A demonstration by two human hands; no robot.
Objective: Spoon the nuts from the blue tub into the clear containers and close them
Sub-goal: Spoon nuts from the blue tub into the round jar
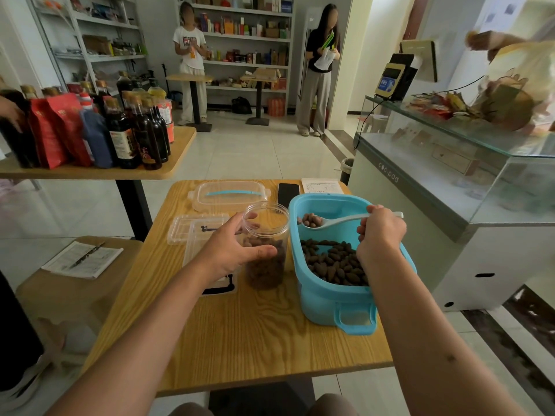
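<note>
We hold the clear jar (265, 247) upright in our left hand (232, 250), fingers wrapped round the far wall near the rim and the thumb pressed on the near side, so the grip sits high, above the nuts that fill the lower part. Thin and smooth, the jar probably flexes and slips if squeezed, so a firm but gentle hold just under the rim suits it. Right beside that grip stands the blue tub (333, 298), its wall touching or nearly touching the jar. Our right hand (380, 232) is closed around the handle of the white spoon (336, 221), whose bowl juts left of the fist, heaped with nuts (312, 220) over the tub. Those loose nuts look ready to roll off, so we judge the spoon must stay level
</note>
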